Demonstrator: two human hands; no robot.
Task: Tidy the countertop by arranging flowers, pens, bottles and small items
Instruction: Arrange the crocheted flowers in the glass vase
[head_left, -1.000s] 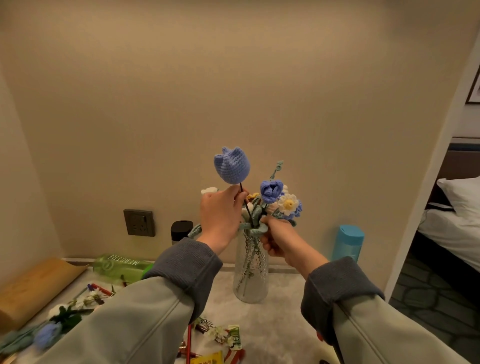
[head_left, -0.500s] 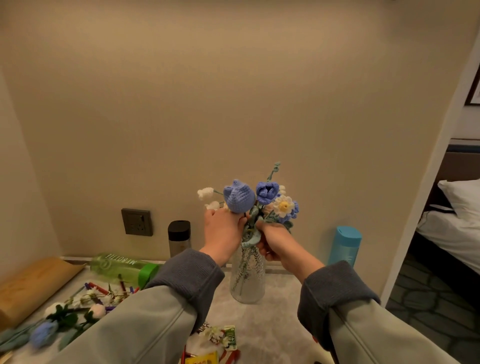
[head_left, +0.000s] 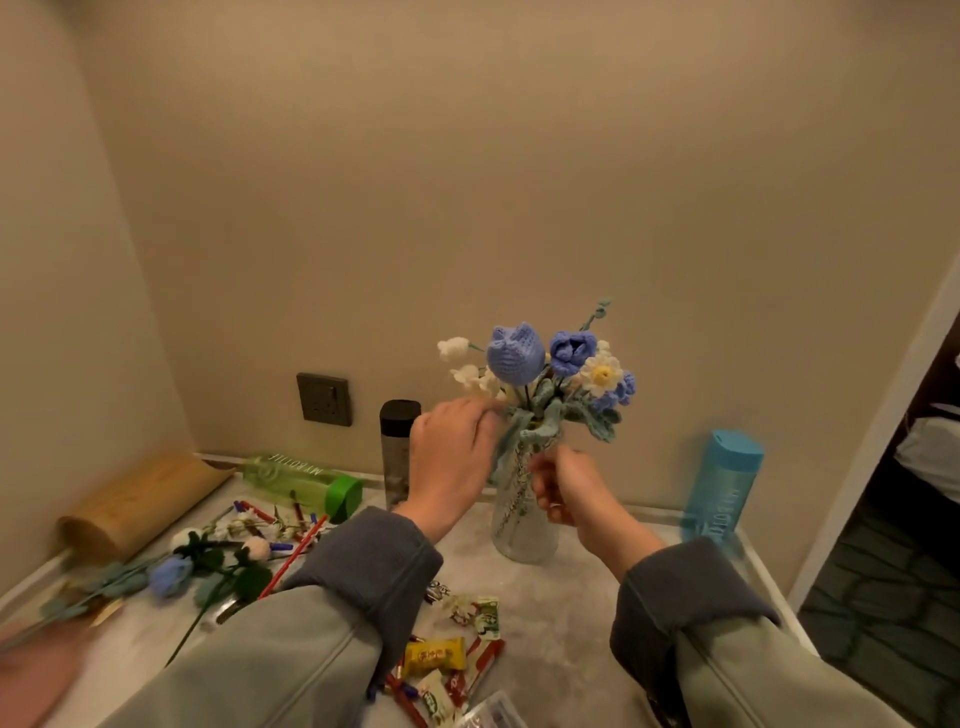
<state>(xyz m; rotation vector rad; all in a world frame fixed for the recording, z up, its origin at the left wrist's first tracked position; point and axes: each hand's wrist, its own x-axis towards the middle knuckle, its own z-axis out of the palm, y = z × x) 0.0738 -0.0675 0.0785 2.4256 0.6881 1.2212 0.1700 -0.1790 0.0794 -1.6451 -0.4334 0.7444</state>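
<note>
Right hand (head_left: 566, 483): fingers curled round the neck of the glass vase (head_left: 522, 535), which stands upright on the countertop (head_left: 576, 613) near the back wall. Left hand (head_left: 452, 457): blurred, fingertips at the crocheted leaves by the vase mouth; grip cannot be told. Blue crocheted tulip (head_left: 515, 354): upright in the vase among the bouquet. Green bottle (head_left: 301, 480): lying on its side, left. Pens (head_left: 275, 525) and loose flowers (head_left: 197, 566): scattered beside it. Blue bottle (head_left: 719, 483): standing, right. Wrapped sweets (head_left: 441, 654): near edge.

Crocheted flowers (head_left: 515, 358), seemingly glass vase (head_left: 522, 538)
</note>
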